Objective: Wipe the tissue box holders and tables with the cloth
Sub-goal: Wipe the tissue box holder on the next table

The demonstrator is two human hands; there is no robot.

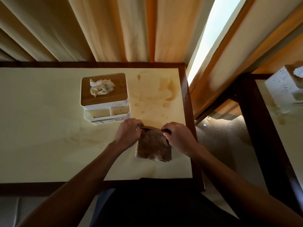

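Both hands' curled fingers (165, 129) pinch the folded cloth's (153, 145) far edge.

On the table (49, 145), the wide pale surface left of the cloth (153, 145) is open for a hand. The tissue box holder (105, 97) stands just behind the left hand (129, 133). Curtains (82, 30) close the far edge.

Dim, warm-toned indoor picture, lit mainly by a bright, overexposed strip of daylight between the curtains (114, 30) at upper right. The worktop (41, 128) shows soft sheen and faint shadows. Wide-angle distortion bends the edges, and detail is slightly soft.
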